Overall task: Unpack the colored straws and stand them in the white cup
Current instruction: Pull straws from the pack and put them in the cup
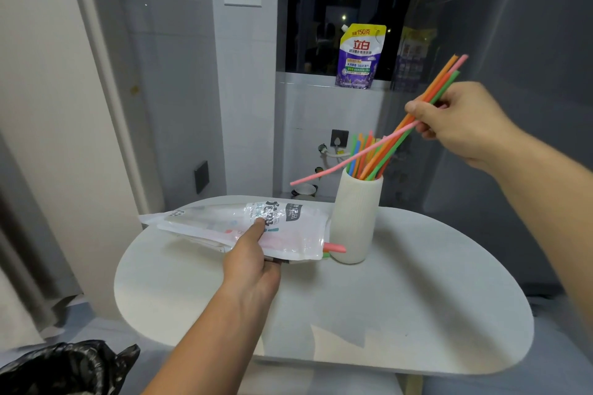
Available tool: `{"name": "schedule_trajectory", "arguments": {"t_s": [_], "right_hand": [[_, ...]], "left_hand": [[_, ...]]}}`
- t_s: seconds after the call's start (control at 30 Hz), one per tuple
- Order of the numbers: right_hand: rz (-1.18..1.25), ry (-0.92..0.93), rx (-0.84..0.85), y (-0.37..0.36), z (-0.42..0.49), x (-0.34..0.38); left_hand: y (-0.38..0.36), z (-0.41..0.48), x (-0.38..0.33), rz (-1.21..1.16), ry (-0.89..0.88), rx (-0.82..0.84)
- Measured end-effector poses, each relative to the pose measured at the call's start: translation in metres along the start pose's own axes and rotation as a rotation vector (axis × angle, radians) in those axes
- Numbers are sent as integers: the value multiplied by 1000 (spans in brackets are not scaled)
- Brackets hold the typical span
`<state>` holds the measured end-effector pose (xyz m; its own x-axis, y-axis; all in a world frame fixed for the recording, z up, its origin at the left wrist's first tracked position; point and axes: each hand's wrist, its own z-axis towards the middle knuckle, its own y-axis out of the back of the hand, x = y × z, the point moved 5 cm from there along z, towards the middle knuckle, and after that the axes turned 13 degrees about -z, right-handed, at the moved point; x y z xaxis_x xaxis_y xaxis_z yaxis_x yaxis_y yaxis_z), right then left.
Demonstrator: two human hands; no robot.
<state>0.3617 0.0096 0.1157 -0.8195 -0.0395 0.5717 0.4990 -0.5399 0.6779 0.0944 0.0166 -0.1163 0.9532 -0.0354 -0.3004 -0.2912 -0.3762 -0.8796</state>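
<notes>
A ribbed white cup (pixel 354 218) stands on the white oval table (pixel 401 314) with several colored straws (pixel 361 151) upright in it. My right hand (pixel 459 122) pinches a small bunch of orange, green and pink straws (pixel 441 83) above the cup; the orange and green lower ends reach into the cup's mouth, while the pink straw (pixel 321 171) slants left outside the rim. My left hand (pixel 253 253) grips the clear plastic straw package (pixel 244 228) lying on the table left of the cup, with a red and a green straw end (pixel 335 248) poking from its open end.
A purple detergent pouch (pixel 361 56) sits on the window ledge behind. A grey appliance (pixel 513 74) stands close on the right. A bin with a black bag (pixel 64 369) is at the bottom left. A curtain hangs at the left edge.
</notes>
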Motion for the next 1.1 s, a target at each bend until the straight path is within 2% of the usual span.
{"name": "schedule_trajectory", "arguments": {"t_s": [0.47,0.77,1.1], "right_hand": [[-10,-69,165,-66,-6,-22],[86,-44,146,-72,-14,-26],[118,-59,35,-65,-19,-29]], "left_hand": [[1,1,0,14,0,10],[-1,0,0,13,11,11],[0,3,-1,13,13,1]]}}
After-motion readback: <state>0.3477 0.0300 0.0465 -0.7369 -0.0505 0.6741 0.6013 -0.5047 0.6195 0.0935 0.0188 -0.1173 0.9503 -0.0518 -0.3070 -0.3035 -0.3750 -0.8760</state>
